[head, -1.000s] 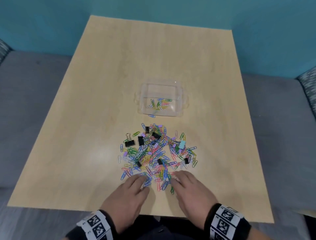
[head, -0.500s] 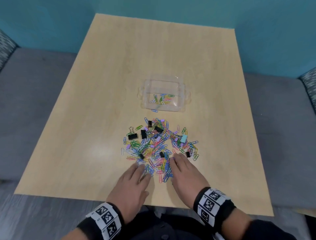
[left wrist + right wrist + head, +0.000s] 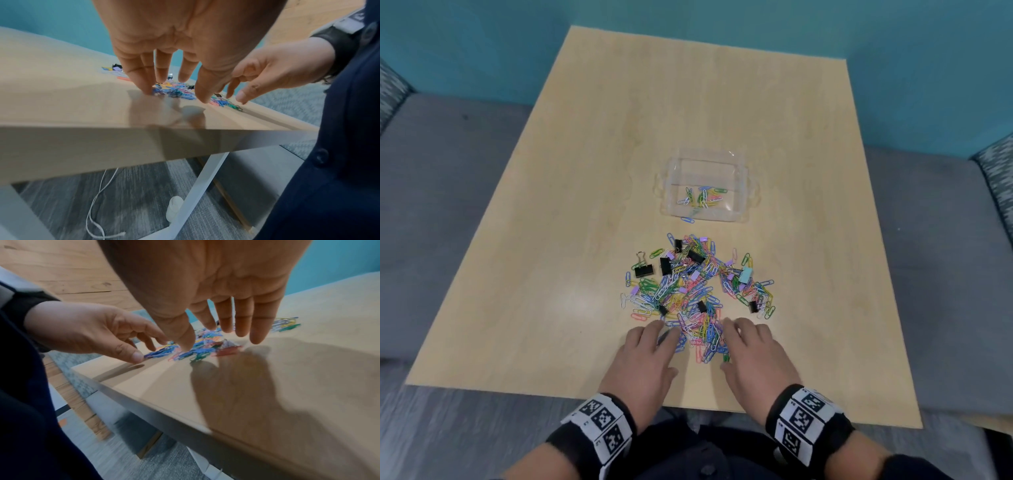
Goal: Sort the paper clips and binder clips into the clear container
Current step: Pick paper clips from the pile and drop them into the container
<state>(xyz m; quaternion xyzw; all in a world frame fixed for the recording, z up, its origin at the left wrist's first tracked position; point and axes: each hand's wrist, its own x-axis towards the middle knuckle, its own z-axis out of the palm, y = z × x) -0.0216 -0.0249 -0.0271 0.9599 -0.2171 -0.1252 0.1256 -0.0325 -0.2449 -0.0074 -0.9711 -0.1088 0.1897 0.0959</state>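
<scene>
Both hands, left hand (image 3: 642,359) and right hand (image 3: 755,356), stay flat, released; pile (image 3: 695,294) unchanged.

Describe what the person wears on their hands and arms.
Both hands are bare, left hand and right hand. Each wrist carries a black band faced with white panels printed with square black-and-white markers: left band, right band. Dark navy sleeves begin behind the bands.
</scene>
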